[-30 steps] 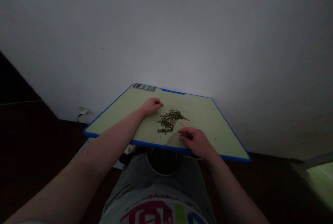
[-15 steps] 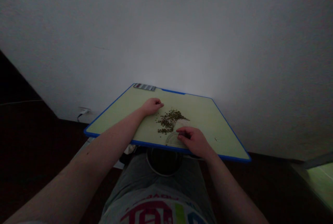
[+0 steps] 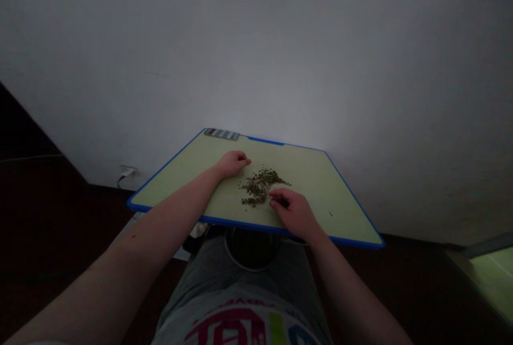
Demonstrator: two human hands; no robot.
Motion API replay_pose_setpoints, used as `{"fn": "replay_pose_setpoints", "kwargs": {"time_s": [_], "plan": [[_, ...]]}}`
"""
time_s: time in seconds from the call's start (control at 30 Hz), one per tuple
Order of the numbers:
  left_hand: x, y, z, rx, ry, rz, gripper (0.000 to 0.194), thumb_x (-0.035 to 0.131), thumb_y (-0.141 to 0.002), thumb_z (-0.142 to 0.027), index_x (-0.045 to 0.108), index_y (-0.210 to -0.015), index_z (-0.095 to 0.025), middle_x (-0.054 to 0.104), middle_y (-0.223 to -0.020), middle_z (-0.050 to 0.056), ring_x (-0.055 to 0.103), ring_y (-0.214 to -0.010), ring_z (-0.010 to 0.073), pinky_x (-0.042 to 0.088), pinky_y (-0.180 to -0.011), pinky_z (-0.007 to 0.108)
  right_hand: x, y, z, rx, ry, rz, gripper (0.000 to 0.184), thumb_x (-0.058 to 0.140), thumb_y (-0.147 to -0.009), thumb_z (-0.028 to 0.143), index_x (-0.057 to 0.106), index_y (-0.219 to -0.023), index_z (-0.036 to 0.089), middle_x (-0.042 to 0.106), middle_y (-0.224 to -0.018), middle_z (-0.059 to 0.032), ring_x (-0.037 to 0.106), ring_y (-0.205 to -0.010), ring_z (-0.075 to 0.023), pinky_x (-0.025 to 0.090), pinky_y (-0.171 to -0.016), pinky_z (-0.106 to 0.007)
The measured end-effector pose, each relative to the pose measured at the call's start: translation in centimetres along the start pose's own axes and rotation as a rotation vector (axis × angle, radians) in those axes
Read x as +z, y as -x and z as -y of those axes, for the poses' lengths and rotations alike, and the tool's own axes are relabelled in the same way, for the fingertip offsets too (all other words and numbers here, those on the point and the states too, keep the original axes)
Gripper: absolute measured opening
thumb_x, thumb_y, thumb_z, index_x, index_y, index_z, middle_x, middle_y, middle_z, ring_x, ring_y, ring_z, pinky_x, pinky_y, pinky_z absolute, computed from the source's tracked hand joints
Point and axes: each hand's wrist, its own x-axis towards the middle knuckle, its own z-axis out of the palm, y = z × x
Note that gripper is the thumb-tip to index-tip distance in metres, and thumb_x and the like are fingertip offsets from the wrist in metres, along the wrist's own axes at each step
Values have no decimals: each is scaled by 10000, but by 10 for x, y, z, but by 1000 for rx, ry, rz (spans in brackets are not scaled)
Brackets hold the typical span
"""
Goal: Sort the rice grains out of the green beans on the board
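Observation:
My right hand (image 3: 295,210) pinches a clear protractor (image 3: 270,198), whose thin edge shows at the near right side of a pile of small brown-green grains (image 3: 259,185). Most of the protractor is hidden by the fingers. Behind that hand a pale patch (image 3: 279,187), perhaps lighter small grains, borders the pile; I cannot tell what it is. My left hand (image 3: 234,163) rests on the pale yellow-green board (image 3: 312,174), left of and beyond the pile. Its fingers are curled closed, and whatever may be inside them is hidden.
Below the board's blue front edge, a dark round pot (image 3: 253,249) sits at my lap. A flat striped grey object (image 3: 222,134) lies at the board's far left corner. A small dark sliver (image 3: 331,214) lies on the right. The white wall (image 3: 280,67) stands behind.
The protractor, flat by the board's front edge before, is now tilted up edge-on in my right hand. That hand has shifted slightly left and away from me. My left hand stays put.

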Motion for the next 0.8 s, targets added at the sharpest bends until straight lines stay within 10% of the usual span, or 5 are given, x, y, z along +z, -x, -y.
{"fn": "replay_pose_setpoints", "kwargs": {"time_s": [0.8], "plan": [[0, 0, 1, 1, -4, -1, 331, 484, -703, -470, 570, -628, -160, 501, -537, -16, 432, -533, 111, 311, -522, 248, 12, -1, 10, -24, -89, 166, 229, 543, -748, 165, 618, -962, 195, 667, -812, -18, 601, -733, -143, 453, -689, -278]]}}
